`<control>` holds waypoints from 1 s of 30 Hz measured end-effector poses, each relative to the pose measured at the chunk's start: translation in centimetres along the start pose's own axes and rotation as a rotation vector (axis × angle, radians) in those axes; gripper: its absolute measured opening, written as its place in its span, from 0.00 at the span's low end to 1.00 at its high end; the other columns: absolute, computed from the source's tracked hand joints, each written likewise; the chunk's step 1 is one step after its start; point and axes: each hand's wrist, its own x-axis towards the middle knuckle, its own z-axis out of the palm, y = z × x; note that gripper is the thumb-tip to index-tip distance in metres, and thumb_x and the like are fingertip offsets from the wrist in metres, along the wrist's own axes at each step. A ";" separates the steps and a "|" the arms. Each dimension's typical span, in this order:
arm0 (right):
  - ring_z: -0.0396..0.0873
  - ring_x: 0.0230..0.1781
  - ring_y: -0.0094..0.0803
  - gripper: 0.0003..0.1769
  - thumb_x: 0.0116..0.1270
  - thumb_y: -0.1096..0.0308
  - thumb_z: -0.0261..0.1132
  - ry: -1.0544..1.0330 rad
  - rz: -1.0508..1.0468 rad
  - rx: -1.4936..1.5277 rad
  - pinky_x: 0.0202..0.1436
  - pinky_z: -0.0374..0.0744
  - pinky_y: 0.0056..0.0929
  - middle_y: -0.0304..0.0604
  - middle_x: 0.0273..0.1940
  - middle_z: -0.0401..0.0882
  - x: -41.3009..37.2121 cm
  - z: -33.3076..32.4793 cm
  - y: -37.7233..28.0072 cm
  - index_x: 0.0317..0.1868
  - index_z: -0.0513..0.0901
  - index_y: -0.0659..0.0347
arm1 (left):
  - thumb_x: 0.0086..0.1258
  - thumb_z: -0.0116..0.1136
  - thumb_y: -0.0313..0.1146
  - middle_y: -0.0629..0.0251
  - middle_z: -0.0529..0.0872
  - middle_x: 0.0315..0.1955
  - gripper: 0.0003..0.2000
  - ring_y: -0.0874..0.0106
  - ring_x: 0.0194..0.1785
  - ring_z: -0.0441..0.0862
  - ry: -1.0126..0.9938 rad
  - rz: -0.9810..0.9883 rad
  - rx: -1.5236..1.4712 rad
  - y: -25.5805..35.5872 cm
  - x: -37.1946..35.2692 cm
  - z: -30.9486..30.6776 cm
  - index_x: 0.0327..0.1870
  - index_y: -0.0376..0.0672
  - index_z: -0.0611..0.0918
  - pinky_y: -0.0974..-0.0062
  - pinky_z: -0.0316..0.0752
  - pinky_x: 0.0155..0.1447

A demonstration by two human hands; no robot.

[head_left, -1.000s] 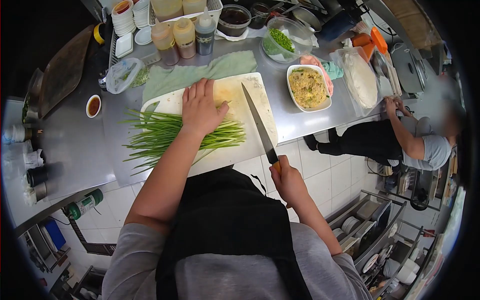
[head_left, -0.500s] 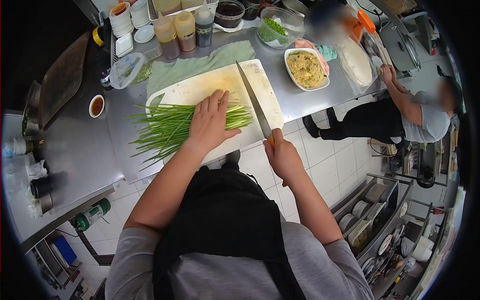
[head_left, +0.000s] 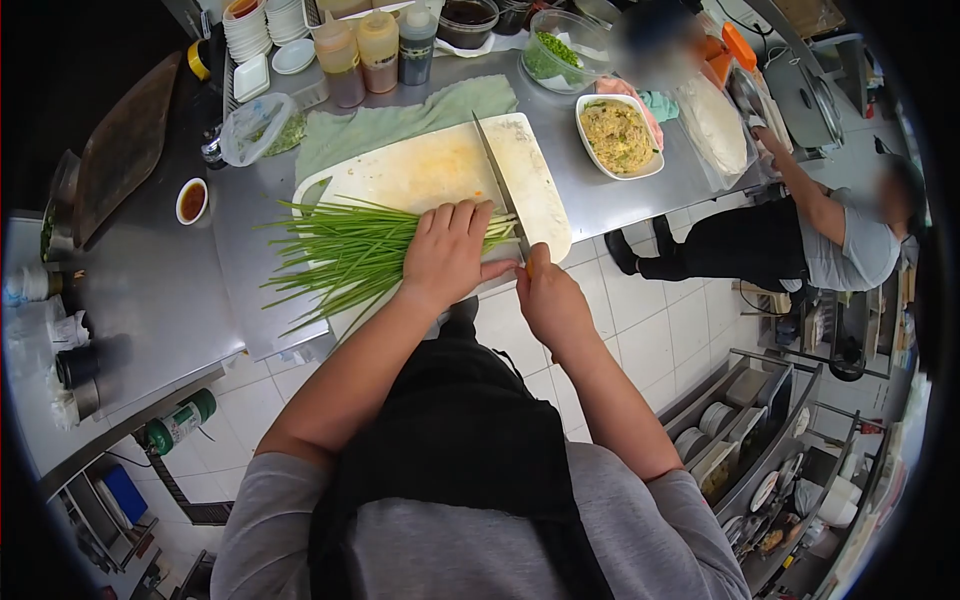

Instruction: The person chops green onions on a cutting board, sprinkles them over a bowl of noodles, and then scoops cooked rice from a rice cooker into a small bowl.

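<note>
A bunch of green onions [head_left: 345, 245] lies across a white cutting board [head_left: 400, 172], its long green tops reaching past the board's left edge. My left hand [head_left: 448, 250] is curled over the bunch near its pale right end, holding it down. In my right hand [head_left: 553, 308] is the orange handle of a large kitchen knife [head_left: 497, 165]. The blade points away from me and stands right beside the pale ends of the onions, close to my left fingertips. My left thumb is near the right hand.
Behind the board lie a green cloth [head_left: 400, 125] and several squeeze bottles [head_left: 380, 60]. A white bowl of yellowish mixture [head_left: 618, 135] is to the right, a sauce cup [head_left: 191, 201] to the left. Another person [head_left: 850, 225] works at the counter's right.
My left hand has shifted right along the green onions, toward their pale end. The knife has moved slightly left, up against that end. The other person's arms have moved.
</note>
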 end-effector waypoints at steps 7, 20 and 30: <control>0.83 0.30 0.62 0.14 0.75 0.64 0.57 -0.104 -0.055 -0.041 0.35 0.81 0.56 0.64 0.29 0.82 0.9 -3.7 0.5 0.45 0.65 0.67 | 0.67 0.63 0.42 0.75 0.80 0.37 0.07 0.67 0.43 0.77 0.132 -0.080 0.058 0.4 0.2 1.8 0.42 0.54 0.83 0.67 0.70 0.50; 0.84 0.33 0.62 0.14 0.76 0.63 0.55 -0.142 0.002 -0.091 0.37 0.82 0.56 0.64 0.29 0.83 1.1 -2.6 0.0 0.47 0.66 0.66 | 0.63 0.64 0.38 0.77 0.80 0.37 0.05 0.71 0.43 0.77 0.148 -0.068 -0.044 0.0 0.3 1.9 0.37 0.55 0.81 0.68 0.68 0.49; 0.83 0.31 0.63 0.15 0.75 0.64 0.56 -0.168 0.040 -0.057 0.36 0.80 0.58 0.64 0.27 0.82 0.8 -3.5 -0.5 0.48 0.65 0.67 | 0.64 0.63 0.37 0.78 0.81 0.38 0.05 0.71 0.43 0.78 0.131 -0.071 -0.062 -0.1 0.4 1.7 0.38 0.54 0.80 0.68 0.68 0.49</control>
